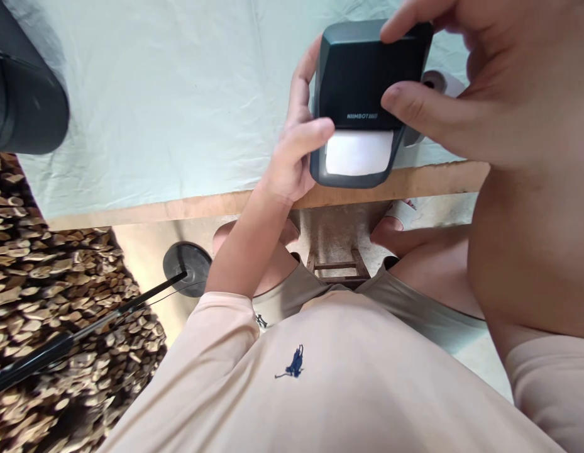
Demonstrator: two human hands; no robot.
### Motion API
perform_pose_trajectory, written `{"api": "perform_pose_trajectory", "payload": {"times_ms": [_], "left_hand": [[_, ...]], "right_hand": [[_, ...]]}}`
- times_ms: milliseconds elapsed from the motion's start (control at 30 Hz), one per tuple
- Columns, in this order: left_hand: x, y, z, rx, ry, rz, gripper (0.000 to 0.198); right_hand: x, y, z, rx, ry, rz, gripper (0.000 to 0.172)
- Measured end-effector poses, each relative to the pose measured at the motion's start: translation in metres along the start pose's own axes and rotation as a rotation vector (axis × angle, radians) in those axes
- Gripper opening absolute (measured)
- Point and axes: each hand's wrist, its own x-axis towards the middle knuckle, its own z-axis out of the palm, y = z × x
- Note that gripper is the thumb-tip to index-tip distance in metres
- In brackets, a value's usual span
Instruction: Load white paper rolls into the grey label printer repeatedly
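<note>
A dark label printer (362,75) marked NIIMBOT is held up over the near edge of the table. White label paper (359,152) shows in its lower part. My left hand (296,141) grips the printer's left side, thumb on the front and fingers around behind. My right hand (490,113) is at the upper right, with its thumb pressed on the dark cover and its index finger on the top edge. The other right fingers are partly hidden. Behind the printer's right side, a white roll (440,82) with a dark core is partly covered.
A pale cloth (169,107) covers the table, with its wooden edge (197,209) toward me. At the far left lies a black case (27,94). Below are a stand with a round black base (188,267), stacked firewood (60,283) and a wooden stool (341,267).
</note>
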Motion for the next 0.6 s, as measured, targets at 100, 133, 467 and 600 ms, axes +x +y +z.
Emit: {"api": "perform_pose_trajectory", "payload": {"times_ms": [100,133,467,600], "left_hand": [[0.001,-0.002,0.002,-0.041,-0.142,0.074,0.040],[0.002,-0.003,0.003,-0.070,-0.192,0.109,0.037],[0.007,-0.007,-0.001,-0.082,-0.296,0.138,0.031],[0.007,-0.006,-0.002,-0.099,-0.299,0.135,0.031]], "right_hand": [[-0.001,-0.004,0.001,-0.011,0.013,-0.016,0.055],[-0.001,-0.006,0.001,-0.018,0.006,-0.024,0.055],[0.001,-0.016,0.003,0.035,-0.086,-0.113,0.046],[0.000,-0.014,0.003,0.036,-0.085,-0.085,0.045]]}}
